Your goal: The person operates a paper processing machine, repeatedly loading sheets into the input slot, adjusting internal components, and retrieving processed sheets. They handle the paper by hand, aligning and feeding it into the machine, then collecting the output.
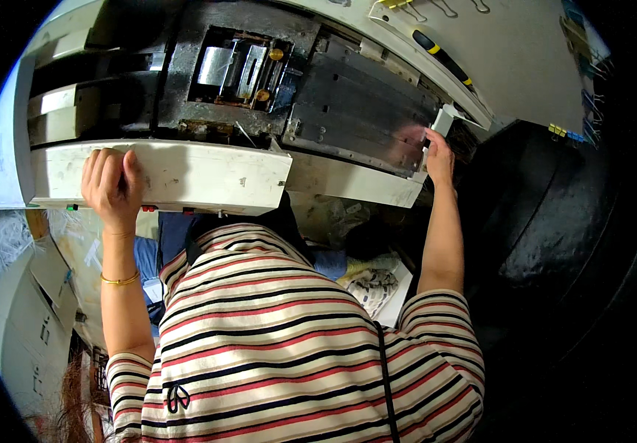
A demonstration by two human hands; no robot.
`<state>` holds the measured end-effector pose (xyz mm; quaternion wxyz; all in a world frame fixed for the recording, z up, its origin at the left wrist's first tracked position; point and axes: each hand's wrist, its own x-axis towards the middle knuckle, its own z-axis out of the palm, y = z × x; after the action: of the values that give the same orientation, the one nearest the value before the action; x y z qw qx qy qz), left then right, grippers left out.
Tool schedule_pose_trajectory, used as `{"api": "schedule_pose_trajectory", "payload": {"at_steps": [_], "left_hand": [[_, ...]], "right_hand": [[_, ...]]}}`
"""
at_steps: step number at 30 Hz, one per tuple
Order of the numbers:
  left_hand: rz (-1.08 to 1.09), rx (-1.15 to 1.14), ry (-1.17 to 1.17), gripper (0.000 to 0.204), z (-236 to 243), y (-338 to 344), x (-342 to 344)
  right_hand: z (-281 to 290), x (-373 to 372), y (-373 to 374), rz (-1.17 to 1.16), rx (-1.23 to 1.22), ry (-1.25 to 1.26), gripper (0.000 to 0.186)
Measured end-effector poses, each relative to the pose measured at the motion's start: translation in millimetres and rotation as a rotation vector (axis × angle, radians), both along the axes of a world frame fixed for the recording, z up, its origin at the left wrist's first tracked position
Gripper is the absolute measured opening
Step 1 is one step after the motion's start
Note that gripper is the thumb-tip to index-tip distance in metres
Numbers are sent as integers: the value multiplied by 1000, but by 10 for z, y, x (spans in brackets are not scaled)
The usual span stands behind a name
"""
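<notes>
My left hand is curled into a loose fist at the white front panel of a machine; its palm and anything inside are hidden. A gold bangle circles that wrist. At the far right, my right hand has its fingers stretched toward the right end of a dark metal plate, beside a white bracket. The plate mirrors this hand. Between the hands lies a recessed mechanism with shiny metal rollers and brass-coloured knobs, set in a worn metal deck.
Above the plate, a black and yellow handled tool lies on a pale ledge, with binder clips nearby. A dark, shiny bulk fills the right side. White shredded strips hang at left. Below the machine sits a white tray holding cloth.
</notes>
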<state>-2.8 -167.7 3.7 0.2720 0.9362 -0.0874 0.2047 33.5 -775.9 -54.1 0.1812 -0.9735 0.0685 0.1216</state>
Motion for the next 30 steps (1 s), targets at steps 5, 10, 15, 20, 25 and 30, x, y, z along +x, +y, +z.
{"api": "schedule_pose_trajectory", "payload": {"at_steps": [5, 10, 15, 20, 25, 30], "left_hand": [[-5, 18, 42, 21, 22, 14, -25], [1, 0, 3, 22, -2, 26, -9], [-9, -5, -17, 22, -12, 27, 2], [-7, 1, -18, 21, -7, 24, 1], [-8, -6, -5, 20, -12, 25, -8], [-8, -13, -13, 21, 11, 13, 14]], "right_hand": [[74, -20, 59, -55, -57, 96, 29], [71, -68, 109, -92, 28, 8, 33], [154, 10, 306, 16, -15, -16, 35], [104, -23, 241, -15, 21, -29, 34], [49, 7, 166, -32, 47, -25, 32], [-16, 53, 123, -113, 81, 0, 31]]}}
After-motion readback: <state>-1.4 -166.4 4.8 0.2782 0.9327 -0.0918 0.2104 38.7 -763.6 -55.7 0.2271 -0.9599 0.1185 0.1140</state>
